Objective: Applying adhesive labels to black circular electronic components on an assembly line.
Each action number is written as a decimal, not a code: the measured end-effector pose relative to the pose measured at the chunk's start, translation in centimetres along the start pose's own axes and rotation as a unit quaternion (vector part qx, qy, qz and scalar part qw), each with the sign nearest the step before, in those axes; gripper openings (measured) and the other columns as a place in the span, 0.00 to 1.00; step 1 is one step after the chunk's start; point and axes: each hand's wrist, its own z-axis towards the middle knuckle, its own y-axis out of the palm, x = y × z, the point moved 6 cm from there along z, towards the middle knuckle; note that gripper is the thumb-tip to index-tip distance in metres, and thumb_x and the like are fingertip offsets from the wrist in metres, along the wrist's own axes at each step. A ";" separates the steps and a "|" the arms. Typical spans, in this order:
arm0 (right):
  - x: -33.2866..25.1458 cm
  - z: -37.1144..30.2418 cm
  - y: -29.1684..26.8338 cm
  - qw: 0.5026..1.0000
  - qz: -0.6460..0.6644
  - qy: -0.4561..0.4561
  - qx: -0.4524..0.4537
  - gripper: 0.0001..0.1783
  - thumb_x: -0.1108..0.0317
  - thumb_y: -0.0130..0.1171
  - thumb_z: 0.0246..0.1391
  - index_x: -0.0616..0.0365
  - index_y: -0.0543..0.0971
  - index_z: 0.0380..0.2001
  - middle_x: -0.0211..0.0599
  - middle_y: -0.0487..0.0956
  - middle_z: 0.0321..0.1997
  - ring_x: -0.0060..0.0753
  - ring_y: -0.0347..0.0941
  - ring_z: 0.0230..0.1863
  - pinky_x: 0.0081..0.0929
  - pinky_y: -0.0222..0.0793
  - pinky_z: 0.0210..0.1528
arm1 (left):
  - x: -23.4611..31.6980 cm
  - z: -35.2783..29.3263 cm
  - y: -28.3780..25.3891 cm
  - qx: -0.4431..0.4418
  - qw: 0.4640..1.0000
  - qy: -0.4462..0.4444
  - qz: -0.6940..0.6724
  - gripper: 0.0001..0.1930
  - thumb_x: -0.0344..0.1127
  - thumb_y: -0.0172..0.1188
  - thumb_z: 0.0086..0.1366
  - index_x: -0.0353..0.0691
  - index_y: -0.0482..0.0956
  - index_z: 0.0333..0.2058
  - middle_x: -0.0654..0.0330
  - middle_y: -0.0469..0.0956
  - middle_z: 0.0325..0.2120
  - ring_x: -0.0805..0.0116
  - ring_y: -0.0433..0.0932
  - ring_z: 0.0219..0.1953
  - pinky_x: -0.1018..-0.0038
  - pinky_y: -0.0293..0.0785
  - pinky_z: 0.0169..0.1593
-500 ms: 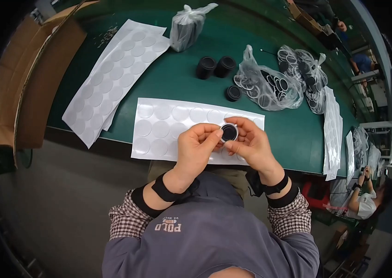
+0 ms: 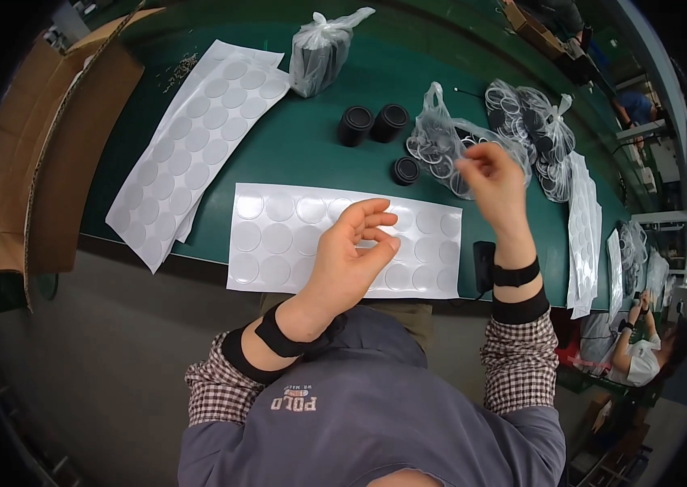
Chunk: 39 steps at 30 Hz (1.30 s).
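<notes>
My left hand [image 2: 351,256] hovers over a white sheet of round clear stickers [image 2: 266,272], its fingers curved and apart, nothing visible between them. Farther right, my right hand [image 2: 492,180] reaches over the near side of an open clear plastic bag [image 2: 432,134] of black discs and pale rings. Its fingers are curled with the thumb close to them; the tips are blurred, and what they hold, if anything, cannot be made out. Just left of the bag stands a short stack of round black pieces [image 2: 406,170]. Two taller black stacks [image 2: 355,126] [image 2: 392,122] stand behind it.
More sticker sheets [image 2: 197,134] lie at the left beside a cardboard box [image 2: 88,154]. A tied bag [image 2: 319,61] stands at the back, another bag of rings [image 2: 550,146] at the right, near white strips [image 2: 583,235]. Another person [image 2: 643,357] works at far right.
My right hand has moved away from my left, up and right to the open bag. The black disc with its pale rim that both hands held is no longer visible between them.
</notes>
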 end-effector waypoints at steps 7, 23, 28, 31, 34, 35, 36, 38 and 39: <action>-2.4 0.2 6.7 0.973 -0.167 -0.032 -0.159 0.11 0.70 0.63 0.39 0.63 0.73 0.26 0.28 0.70 0.23 0.18 0.62 0.23 0.18 0.61 0.25 | -0.7 1.6 0.9 0.021 0.999 0.015 0.027 0.33 0.25 0.57 0.53 0.35 0.52 0.56 0.49 0.61 0.52 0.68 0.66 0.46 0.77 0.69 0.43; -1.2 0.4 6.9 0.978 -0.111 -0.068 -0.161 0.08 0.69 0.53 0.47 0.64 0.73 0.25 0.43 0.71 0.28 0.40 0.68 0.29 0.32 0.62 0.31 | -2.9 4.8 2.2 -0.009 0.988 0.021 0.150 0.40 0.30 0.54 0.50 0.32 0.40 0.59 0.48 0.58 0.56 0.64 0.69 0.42 0.75 0.70 0.38; -1.1 0.0 6.3 0.982 -0.086 -0.077 -0.148 0.07 0.70 0.52 0.47 0.64 0.72 0.25 0.43 0.71 0.28 0.41 0.68 0.28 0.31 0.63 0.30 | -3.3 5.0 1.8 0.000 0.995 -0.024 0.096 0.41 0.30 0.54 0.50 0.33 0.40 0.59 0.50 0.59 0.56 0.69 0.70 0.41 0.76 0.71 0.37; -1.0 -0.1 5.4 0.989 -0.018 0.023 -0.144 0.05 0.73 0.53 0.47 0.64 0.71 0.26 0.37 0.70 0.26 0.32 0.66 0.25 0.23 0.61 0.26 | -2.9 4.9 1.8 0.009 0.997 -0.014 0.081 0.38 0.31 0.55 0.52 0.32 0.44 0.58 0.50 0.63 0.53 0.70 0.70 0.41 0.77 0.71 0.35; -3.7 -1.8 4.9 0.988 -0.064 -0.111 -0.087 0.04 0.74 0.53 0.46 0.63 0.71 0.25 0.35 0.70 0.25 0.30 0.67 0.25 0.22 0.61 0.25 | -2.4 4.7 1.5 0.029 0.999 -0.030 0.002 0.33 0.32 0.55 0.54 0.32 0.49 0.56 0.51 0.67 0.49 0.71 0.72 0.40 0.78 0.72 0.34; -4.8 -2.6 4.6 0.979 -0.088 -0.175 -0.057 0.03 0.75 0.54 0.46 0.63 0.71 0.25 0.34 0.71 0.25 0.29 0.67 0.24 0.22 0.62 0.25 | -2.1 4.6 1.4 0.043 0.995 -0.051 -0.071 0.30 0.33 0.55 0.55 0.32 0.53 0.54 0.52 0.69 0.46 0.71 0.72 0.38 0.78 0.72 0.33; -5.1 -3.1 4.6 0.979 -0.089 -0.174 -0.056 0.03 0.75 0.54 0.46 0.63 0.71 0.25 0.34 0.71 0.25 0.29 0.67 0.24 0.22 0.62 0.25 | -2.1 4.4 1.2 0.057 0.985 -0.073 -0.143 0.27 0.33 0.54 0.57 0.32 0.56 0.53 0.52 0.71 0.43 0.71 0.73 0.37 0.79 0.72 0.32; -6.5 -4.5 5.1 0.962 -0.103 -0.238 -0.088 0.03 0.76 0.55 0.45 0.62 0.71 0.25 0.33 0.71 0.25 0.27 0.68 0.25 0.21 0.62 0.25 | -1.9 4.0 1.0 0.049 0.985 -0.078 -0.144 0.24 0.33 0.54 0.58 0.32 0.59 0.51 0.54 0.73 0.40 0.72 0.74 0.36 0.79 0.72 0.31; -7.0 -5.2 5.3 0.951 -0.109 -0.269 -0.105 0.04 0.76 0.56 0.44 0.62 0.72 0.25 0.33 0.71 0.25 0.26 0.68 0.25 0.21 0.63 0.26 | -1.8 3.8 0.8 0.043 0.985 -0.082 -0.145 0.20 0.32 0.53 0.59 0.32 0.61 0.49 0.55 0.74 0.37 0.72 0.75 0.34 0.80 0.71 0.31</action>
